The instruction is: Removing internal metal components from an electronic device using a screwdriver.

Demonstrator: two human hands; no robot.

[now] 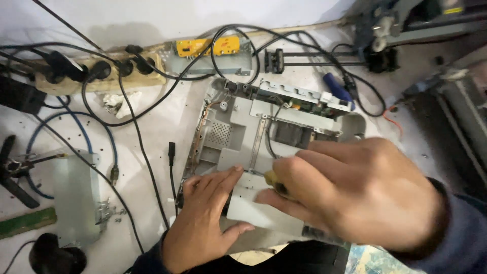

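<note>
Grey chassis lies mid-worktop, outer cover already off, metal plate and green board exposed; inner plate appears yet to be freed.
Left hand spread flat, pressing chassis near edge.
Right hand closed round yellow-handled screwdriver, tip hidden, seemingly aimed left-down into plate.
Chassis long axis runs near-to-far, tilted right at far end.

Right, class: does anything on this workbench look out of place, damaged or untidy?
Yes. The grey device chassis lies opened, its circuit board exposed. Black cables trail tangled across the bench, a crumpled tissue sits by the power strip, and small loose metal bits lie scattered at left.
</note>
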